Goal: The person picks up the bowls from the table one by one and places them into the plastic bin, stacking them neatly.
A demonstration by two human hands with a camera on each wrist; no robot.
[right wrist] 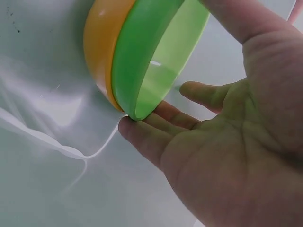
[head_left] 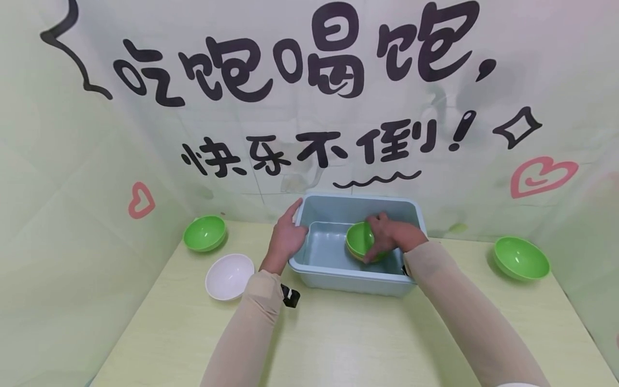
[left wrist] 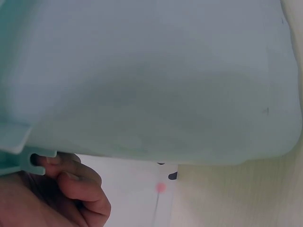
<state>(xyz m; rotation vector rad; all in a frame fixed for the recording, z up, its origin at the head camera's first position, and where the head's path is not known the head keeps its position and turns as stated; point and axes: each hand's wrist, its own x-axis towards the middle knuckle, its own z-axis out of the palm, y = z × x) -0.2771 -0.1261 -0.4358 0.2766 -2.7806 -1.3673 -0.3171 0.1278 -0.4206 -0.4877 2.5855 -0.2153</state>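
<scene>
A light blue plastic basin (head_left: 358, 282) stands at the back of the table, against the wall sheet. My left hand (head_left: 285, 239) grips its left rim, the fingers curled under the lip in the left wrist view. Inside the basin, right of its middle, a green bowl (head_left: 358, 239) sits nested in an orange bowl (right wrist: 102, 42). My right hand (head_left: 389, 234) reaches in from the right and holds the green bowl by its edge, thumb and fingers spread across it. In the right wrist view the fingertips touch the rim.
At the left back lies a green bowl (head_left: 204, 234), with a white bowl (head_left: 229, 277) in front of it near my left forearm. Another green bowl (head_left: 521, 259) stands at the far right. Printed sheets (head_left: 309, 118) enclose the table on the back and both sides.
</scene>
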